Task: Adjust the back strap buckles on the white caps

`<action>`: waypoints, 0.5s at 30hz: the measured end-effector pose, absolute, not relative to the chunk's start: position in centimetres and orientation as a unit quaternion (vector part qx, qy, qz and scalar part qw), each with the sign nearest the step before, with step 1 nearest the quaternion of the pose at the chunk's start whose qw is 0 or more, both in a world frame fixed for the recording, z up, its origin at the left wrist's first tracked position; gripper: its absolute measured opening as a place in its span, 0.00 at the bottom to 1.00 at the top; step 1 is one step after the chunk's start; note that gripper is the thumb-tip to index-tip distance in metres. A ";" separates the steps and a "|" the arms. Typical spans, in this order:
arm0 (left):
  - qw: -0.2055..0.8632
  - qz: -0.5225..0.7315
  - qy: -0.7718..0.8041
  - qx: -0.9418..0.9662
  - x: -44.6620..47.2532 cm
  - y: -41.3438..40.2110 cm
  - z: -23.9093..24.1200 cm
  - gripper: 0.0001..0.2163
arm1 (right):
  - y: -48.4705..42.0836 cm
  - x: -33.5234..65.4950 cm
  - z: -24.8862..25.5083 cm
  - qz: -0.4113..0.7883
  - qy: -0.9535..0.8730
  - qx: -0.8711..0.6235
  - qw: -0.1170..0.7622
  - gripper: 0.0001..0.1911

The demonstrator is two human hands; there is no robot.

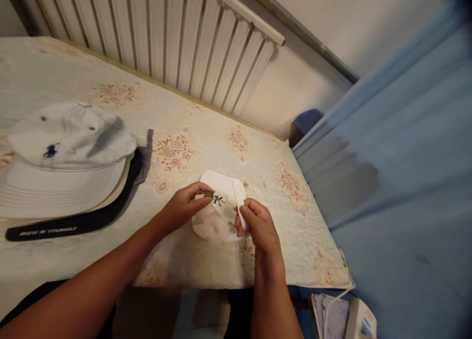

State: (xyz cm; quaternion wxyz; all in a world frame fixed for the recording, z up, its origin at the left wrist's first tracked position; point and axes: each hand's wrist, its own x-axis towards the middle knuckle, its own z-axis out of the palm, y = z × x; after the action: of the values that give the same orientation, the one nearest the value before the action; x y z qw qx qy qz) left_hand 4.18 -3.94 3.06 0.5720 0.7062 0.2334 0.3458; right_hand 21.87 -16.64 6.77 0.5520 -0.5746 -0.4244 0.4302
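A white cap with a small black logo lies near the front edge of a table under a flowered cloth. My left hand pinches the cap's left side by the logo, fingers closed on the fabric. My right hand grips the cap's right side, thumb and fingers closed on a white strap or fold that stands up from it. Both forearms reach in from the bottom of the view.
A pale cap with a small dark emblem lies stacked on a black cap with white lettering at the left. A white radiator stands behind the table. A blue wall is at the right, and a white device sits at bottom right.
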 end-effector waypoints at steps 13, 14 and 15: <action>0.642 0.326 0.222 0.657 5.7 -3.9 2.3 0.14 | -15.4 22.3 5.8 0.445 -0.331 -0.538 0.635 0.04; 0.641 0.324 0.223 0.660 5.7 -4.0 2.3 0.14 | -15.4 22.4 5.8 0.443 -0.337 -0.532 0.638 0.03; 0.638 0.322 0.223 0.663 5.7 -4.0 2.3 0.14 | -15.5 22.5 5.9 0.440 -0.342 -0.529 0.640 0.03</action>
State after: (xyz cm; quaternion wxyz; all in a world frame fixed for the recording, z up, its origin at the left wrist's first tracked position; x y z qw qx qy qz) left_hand 5.70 -4.02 2.33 0.6383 0.6627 0.2227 0.3222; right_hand 22.46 -15.49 5.88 0.6402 -0.5287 -0.3420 0.4401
